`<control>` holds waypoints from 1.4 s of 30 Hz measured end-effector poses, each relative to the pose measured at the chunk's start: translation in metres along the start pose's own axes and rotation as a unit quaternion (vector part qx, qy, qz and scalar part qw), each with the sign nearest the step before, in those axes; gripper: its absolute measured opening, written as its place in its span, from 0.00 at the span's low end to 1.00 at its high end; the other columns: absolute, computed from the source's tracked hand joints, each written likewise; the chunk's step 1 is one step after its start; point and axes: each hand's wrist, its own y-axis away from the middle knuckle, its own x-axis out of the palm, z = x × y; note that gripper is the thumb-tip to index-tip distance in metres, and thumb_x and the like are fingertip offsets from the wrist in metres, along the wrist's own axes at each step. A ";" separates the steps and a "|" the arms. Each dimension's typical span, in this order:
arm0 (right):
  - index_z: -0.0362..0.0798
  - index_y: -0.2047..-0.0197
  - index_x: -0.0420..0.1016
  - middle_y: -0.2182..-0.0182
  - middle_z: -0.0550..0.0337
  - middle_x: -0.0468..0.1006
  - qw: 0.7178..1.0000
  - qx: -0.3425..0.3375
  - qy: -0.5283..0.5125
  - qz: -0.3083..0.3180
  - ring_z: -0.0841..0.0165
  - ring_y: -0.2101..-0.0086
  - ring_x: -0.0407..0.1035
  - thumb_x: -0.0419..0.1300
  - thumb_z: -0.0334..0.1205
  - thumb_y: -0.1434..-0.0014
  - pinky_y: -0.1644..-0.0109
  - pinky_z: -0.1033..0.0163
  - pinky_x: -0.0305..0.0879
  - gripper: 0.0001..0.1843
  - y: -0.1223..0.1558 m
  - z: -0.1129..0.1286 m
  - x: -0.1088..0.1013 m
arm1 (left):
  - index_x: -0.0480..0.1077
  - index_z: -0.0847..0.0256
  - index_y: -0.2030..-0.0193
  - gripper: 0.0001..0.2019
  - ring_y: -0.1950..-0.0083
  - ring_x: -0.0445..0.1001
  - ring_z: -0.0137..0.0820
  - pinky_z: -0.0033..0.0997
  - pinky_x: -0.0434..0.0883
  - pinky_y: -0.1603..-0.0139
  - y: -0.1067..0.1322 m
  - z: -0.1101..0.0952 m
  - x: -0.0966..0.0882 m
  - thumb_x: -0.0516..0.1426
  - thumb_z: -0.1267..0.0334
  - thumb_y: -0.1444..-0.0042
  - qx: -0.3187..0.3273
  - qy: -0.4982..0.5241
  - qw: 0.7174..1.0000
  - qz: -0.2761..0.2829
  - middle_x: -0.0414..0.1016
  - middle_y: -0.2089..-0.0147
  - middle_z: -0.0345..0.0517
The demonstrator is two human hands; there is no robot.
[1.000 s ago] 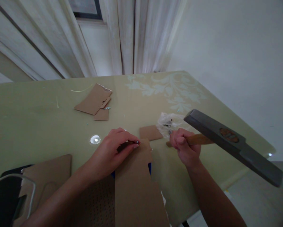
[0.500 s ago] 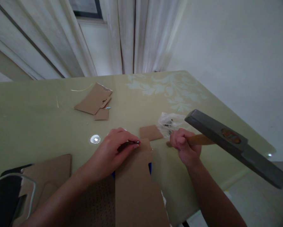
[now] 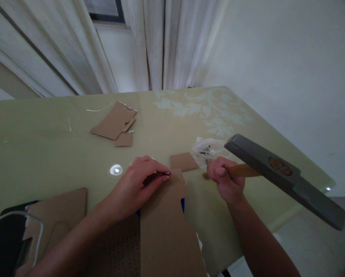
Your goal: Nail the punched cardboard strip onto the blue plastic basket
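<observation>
My left hand (image 3: 135, 188) rests on a long strip of brown cardboard (image 3: 166, 227) at the table's near edge. Its thumb and forefinger pinch a small metal nail (image 3: 166, 174) upright on the strip's far end. My right hand (image 3: 226, 181) is closed round the wooden handle of a hammer (image 3: 282, 175), whose dark grey head is raised to the right, above the table's corner. A small cardboard square (image 3: 184, 161) lies just beyond the strip, between my hands.
A clear plastic bag (image 3: 207, 150) with small dark parts lies behind my right hand. Loose cardboard pieces (image 3: 115, 123) lie further back. Another cardboard sheet (image 3: 57, 215) over a black object (image 3: 5, 238) with a white cable is at the near left. The olive table (image 3: 45, 154) ends at the right.
Almost nothing has changed. The hammer head wavers slightly in the air. My left hand keeps its pinch on the nail.
</observation>
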 end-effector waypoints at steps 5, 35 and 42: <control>0.52 0.76 0.64 0.83 0.70 0.57 1.000 0.006 0.004 0.005 0.72 0.82 0.51 0.69 0.61 0.29 0.77 0.62 0.48 0.32 0.000 0.001 0.000 | 0.81 0.54 0.52 0.04 0.56 0.80 0.35 0.35 0.72 0.51 -0.001 0.001 0.000 0.63 0.66 0.27 0.005 0.003 1.000 -0.003 0.86 0.58 0.41; 0.49 0.70 0.77 0.78 0.66 0.67 0.968 0.108 0.119 0.193 0.72 0.78 0.56 0.71 0.62 0.32 0.75 0.64 0.50 0.26 -0.004 0.012 0.000 | 0.79 0.55 0.54 0.05 0.56 0.80 0.37 0.37 0.71 0.52 -0.001 0.006 0.011 0.60 0.66 0.27 0.034 -0.031 0.999 -0.015 0.85 0.58 0.43; 0.50 0.68 0.69 0.80 0.70 0.61 0.949 0.166 0.137 0.232 0.74 0.81 0.51 0.61 0.65 0.26 0.77 0.64 0.46 0.29 -0.008 0.051 -0.014 | 0.81 0.57 0.54 0.06 0.56 0.81 0.37 0.38 0.71 0.51 -0.002 0.009 0.013 0.60 0.67 0.27 0.044 -0.020 0.999 -0.009 0.86 0.59 0.44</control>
